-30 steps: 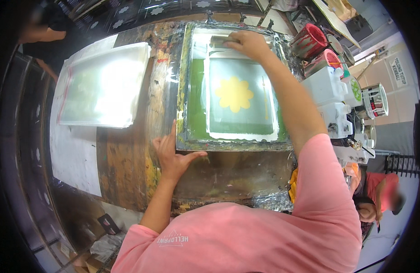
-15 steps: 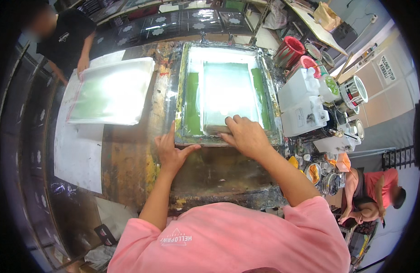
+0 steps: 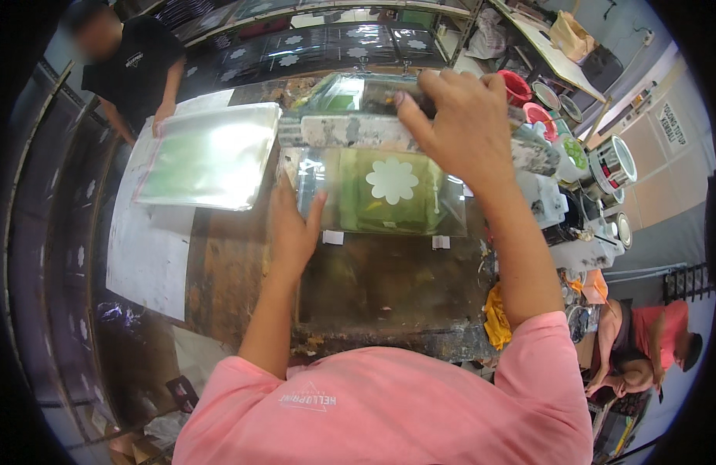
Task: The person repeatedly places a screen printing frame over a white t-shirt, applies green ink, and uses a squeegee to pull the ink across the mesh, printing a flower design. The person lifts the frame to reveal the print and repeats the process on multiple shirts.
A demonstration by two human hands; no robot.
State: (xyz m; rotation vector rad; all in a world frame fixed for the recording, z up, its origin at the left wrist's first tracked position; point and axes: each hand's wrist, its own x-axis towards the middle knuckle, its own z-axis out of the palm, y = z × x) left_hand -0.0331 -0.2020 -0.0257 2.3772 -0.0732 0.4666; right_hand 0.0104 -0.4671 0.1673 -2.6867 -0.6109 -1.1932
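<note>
A screen printing frame (image 3: 350, 132) is tilted up at the far side of the table, its paint-stained near bar raised toward me. My right hand (image 3: 470, 128) is closed at that raised bar, with fingers over the top and thumb on the near side. A dark piece shows beside the thumb; I cannot tell whether it is a squeegee. Beneath the frame lies a clear plastic sheet (image 3: 327, 182) with a white flower print (image 3: 393, 180), over a green-yellow area. My left hand (image 3: 294, 225) rests at the sheet's left edge, thumb and fingers apart.
At the left, a stack of clear plastic sheets (image 3: 210, 155) lies on white paper (image 3: 148, 256), with a co-worker's hand (image 3: 164, 112) on it. Paint cans (image 3: 617, 159) and white jugs (image 3: 544, 198) crowd the right. A yellow cloth (image 3: 497, 318) hangs nearby. Another person (image 3: 645, 341) sits lower right.
The screen frame was flat and is now tilted up, exposing the printed sheet. My right hand went up and away with it. My left hand shifted slightly beside the sheet.
</note>
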